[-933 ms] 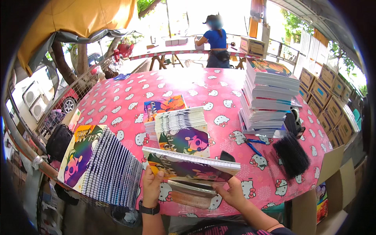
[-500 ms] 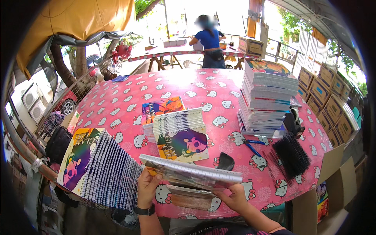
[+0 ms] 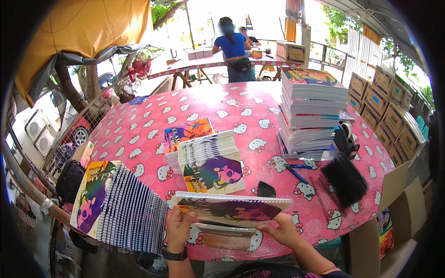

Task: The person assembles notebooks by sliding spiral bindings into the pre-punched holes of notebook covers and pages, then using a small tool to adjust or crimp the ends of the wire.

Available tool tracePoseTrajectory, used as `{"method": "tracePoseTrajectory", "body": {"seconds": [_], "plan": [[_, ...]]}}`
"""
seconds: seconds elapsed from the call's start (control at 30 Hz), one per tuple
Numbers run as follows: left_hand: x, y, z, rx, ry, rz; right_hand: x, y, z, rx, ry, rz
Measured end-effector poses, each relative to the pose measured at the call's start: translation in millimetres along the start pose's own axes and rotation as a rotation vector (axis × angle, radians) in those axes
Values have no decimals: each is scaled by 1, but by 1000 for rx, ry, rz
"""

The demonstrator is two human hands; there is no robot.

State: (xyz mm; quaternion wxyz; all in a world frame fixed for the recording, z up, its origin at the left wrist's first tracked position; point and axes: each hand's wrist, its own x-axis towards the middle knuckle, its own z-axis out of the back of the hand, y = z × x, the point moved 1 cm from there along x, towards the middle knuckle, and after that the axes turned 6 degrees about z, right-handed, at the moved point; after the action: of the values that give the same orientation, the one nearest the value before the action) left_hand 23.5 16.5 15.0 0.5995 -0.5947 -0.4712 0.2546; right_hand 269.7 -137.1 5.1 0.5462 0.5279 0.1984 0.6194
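A stack of notebook pages with a colourful illustrated cover (image 3: 232, 209) is held level above the near edge of the table. My left hand (image 3: 180, 228) is closed on its left end, thumb on the cover. My right hand (image 3: 282, 230) pinches its lower right corner. Below it, a wooden block with a pale top (image 3: 226, 240) lies on the tablecloth. Just beyond are a fanned pile of illustrated notebooks (image 3: 214, 171) and a dark, curved piece (image 3: 266, 189), partly hidden. Left of my left hand stands a long row of spiral-bound notebooks (image 3: 134, 213).
Blue-handled pliers (image 3: 296, 173), black plastic spiral coils (image 3: 344, 180) and a black tape dispenser (image 3: 346, 139) lie on the right. A tall notebook stack (image 3: 311, 111) rises behind them. An open carton (image 3: 398, 222) stands at the right edge. A person in blue (image 3: 235, 48) works at a far table.
The held pages have come slightly down and nearer, tilting so that more of the front cover shows. Both hands keep their hold. The whole view has shifted a little.
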Motion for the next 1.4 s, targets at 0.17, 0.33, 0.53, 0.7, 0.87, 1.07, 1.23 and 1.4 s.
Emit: {"method": "tracePoseTrajectory", "body": {"seconds": [0.17, 0.33, 0.53, 0.7, 0.87, 1.07, 1.23, 1.4], "plan": [[-5, 2, 12, 26, -24, 119, -4, -9, 3, -5, -6, 17], [-26, 29, 40, 74, -105, 203, 11, 7, -12, 37, 24, 123], [-30, 35, 41, -26, -120, 174, 3, -3, -21, 54, -73, 140], [-28, 74, 55, -393, -8, 151, 11, 6, -26, 165, -135, 120], [-29, 38, 58, 168, 107, 306, 8, 4, -39, 421, -82, 57], [-25, 2, 15, -167, -40, -2, 14, 4, -42, 601, -205, 162], [-28, 16, -12, -69, -288, 2, 3, 7, -45, 542, -282, -82], [-28, 32, -27, -240, -348, -67, -1, 2, -57, 576, -367, -57]]}}
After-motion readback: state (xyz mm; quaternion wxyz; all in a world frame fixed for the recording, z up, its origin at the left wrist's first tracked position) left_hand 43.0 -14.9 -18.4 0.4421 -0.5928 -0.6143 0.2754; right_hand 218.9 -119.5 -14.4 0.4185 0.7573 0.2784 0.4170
